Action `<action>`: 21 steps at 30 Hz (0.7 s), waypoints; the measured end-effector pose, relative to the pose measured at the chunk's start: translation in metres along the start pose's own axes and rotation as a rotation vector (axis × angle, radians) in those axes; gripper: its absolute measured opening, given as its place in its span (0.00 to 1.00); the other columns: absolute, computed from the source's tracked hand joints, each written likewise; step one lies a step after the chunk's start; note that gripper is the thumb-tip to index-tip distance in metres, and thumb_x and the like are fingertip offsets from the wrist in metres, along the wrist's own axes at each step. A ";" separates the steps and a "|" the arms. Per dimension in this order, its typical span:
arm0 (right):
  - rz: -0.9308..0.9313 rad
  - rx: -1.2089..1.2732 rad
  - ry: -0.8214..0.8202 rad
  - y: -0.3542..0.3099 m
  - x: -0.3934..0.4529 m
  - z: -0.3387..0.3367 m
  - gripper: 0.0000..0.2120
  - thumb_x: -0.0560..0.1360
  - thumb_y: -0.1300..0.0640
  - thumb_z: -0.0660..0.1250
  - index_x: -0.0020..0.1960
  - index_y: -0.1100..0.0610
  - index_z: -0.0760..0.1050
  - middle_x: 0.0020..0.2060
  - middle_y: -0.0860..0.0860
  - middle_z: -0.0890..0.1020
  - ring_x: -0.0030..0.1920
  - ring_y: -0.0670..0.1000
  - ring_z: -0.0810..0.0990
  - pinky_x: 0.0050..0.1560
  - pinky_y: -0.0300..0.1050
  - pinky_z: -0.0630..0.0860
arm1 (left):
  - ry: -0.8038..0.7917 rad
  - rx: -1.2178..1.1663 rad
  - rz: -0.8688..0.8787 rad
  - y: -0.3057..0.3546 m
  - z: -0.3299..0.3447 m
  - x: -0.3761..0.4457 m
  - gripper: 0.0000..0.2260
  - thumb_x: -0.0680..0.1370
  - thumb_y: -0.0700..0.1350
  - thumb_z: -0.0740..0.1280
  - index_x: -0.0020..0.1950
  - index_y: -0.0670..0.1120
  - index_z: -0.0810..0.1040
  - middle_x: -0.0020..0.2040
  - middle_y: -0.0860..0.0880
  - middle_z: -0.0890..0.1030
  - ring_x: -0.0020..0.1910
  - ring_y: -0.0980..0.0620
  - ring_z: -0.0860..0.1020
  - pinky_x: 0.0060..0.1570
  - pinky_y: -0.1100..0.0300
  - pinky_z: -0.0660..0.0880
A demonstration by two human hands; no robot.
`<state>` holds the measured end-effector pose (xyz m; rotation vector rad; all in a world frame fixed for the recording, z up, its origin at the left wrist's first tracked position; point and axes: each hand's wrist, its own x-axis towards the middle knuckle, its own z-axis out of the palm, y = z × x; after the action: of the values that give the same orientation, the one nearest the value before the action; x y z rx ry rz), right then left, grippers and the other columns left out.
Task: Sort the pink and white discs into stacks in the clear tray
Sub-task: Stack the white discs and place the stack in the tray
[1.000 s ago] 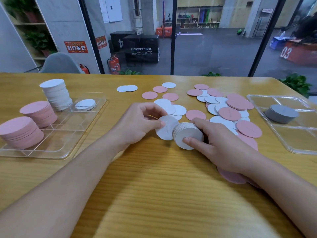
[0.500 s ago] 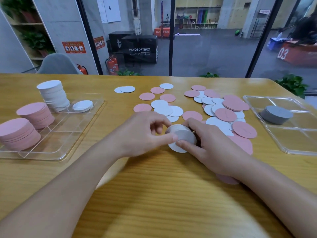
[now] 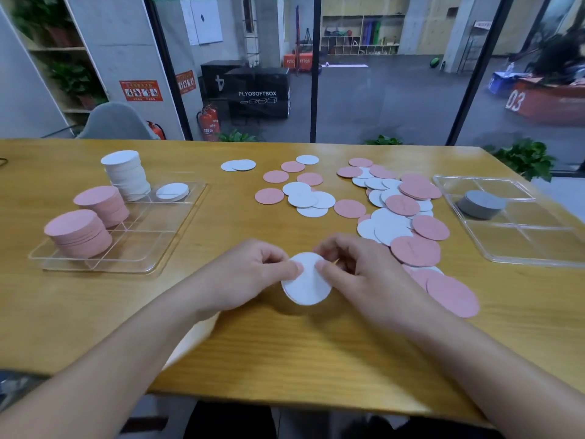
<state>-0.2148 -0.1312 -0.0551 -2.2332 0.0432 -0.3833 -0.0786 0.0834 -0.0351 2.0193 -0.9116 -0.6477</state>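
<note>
**Both hands on a white stack at the table's near middle**

We take the left tray [image 3: 177,239] as our landmark. It lies on the wooden table [image 3: 95,312], clear and divided into compartments. Inside it we see two pink stacks [image 3: 79,232] along its left side, one nearer us and one behind it, a tall white stack [image 3: 126,175] at its far left corner, and a low white pile [image 3: 172,191] in the compartment just right of that tall stack.

Right of the tray and nearer to us, our left hand [image 3: 250,274] and right hand [image 3: 364,277] meet around a small stack of white discs [image 3: 305,278]. Each hand grips it from its own side, thumb tip pressed on the top disc and fingers curled round the edge. We cannot tell how many discs it holds, nor whether it rests on the table or is lifted off it.

Further right of the tray, loose pink and white discs [image 3: 392,210] lie scattered and overlapping across the table, some running down beside the right hand. Beyond them, well apart from the tray, a second clear tray [image 3: 538,248] holds a grey stack [image 3: 481,204].
</note>
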 end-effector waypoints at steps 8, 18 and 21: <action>0.006 -0.239 0.049 -0.016 -0.031 0.027 0.03 0.82 0.48 0.70 0.52 0.46 0.82 0.47 0.41 0.81 0.43 0.44 0.80 0.43 0.42 0.75 | 0.155 0.274 -0.040 0.001 0.014 -0.033 0.13 0.78 0.62 0.74 0.56 0.59 0.77 0.35 0.55 0.84 0.33 0.56 0.78 0.42 0.48 0.78; 0.194 -0.439 0.331 0.011 -0.053 -0.032 0.19 0.79 0.41 0.73 0.66 0.47 0.79 0.65 0.44 0.79 0.65 0.51 0.77 0.64 0.54 0.76 | 0.131 0.156 0.011 0.023 -0.001 -0.005 0.12 0.84 0.58 0.70 0.48 0.51 0.85 0.41 0.48 0.84 0.37 0.52 0.76 0.43 0.52 0.73; 0.426 -0.724 0.242 0.032 -0.070 -0.056 0.37 0.74 0.27 0.68 0.75 0.48 0.70 0.73 0.48 0.73 0.71 0.57 0.72 0.69 0.55 0.70 | 0.084 0.145 0.092 0.040 0.006 0.020 0.11 0.85 0.55 0.69 0.50 0.51 0.86 0.44 0.51 0.86 0.41 0.52 0.80 0.49 0.51 0.77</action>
<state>-0.2946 -0.1825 -0.0645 -2.7648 0.8952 -0.4433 -0.0854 0.0479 -0.0076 2.1014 -1.0199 -0.4538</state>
